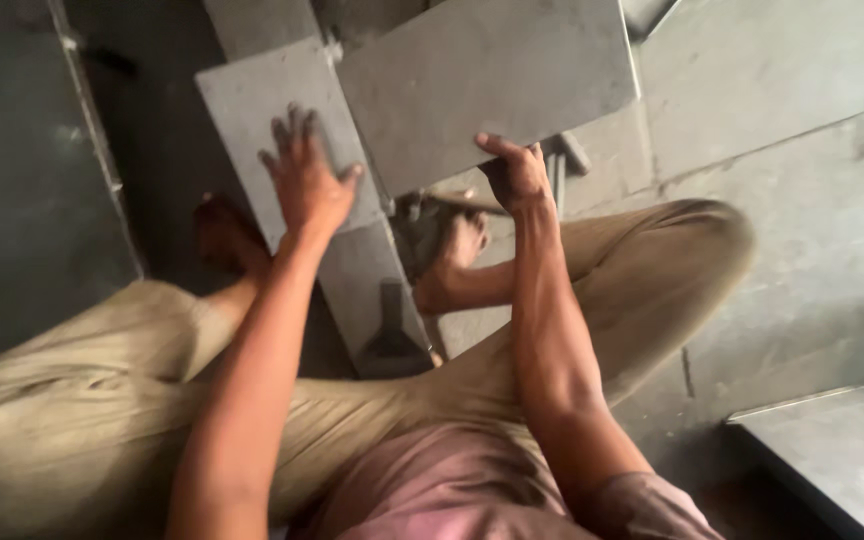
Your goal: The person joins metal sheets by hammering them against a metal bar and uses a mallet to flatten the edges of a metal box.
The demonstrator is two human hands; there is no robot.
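Observation:
I sit on the floor with my knees apart in tan trousers. My right hand [514, 172] grips the near edge of a large grey stone tile [482, 85], lifted and tilted ahead of me. My left hand [304, 180] lies flat, fingers spread, on a second grey tile [252, 100] that rests partly under the first. Both bare feet show below the tiles, the left foot [224, 235] beside the lower tile and the right foot [452, 262] under the raised one.
A long grey slab or rail [372, 290] runs between my legs, with a dark tool [392, 335] lying on it. Another grey tile [842, 450] lies at the lower right on the concrete floor. A dark metal panel [22, 180] stands at the left.

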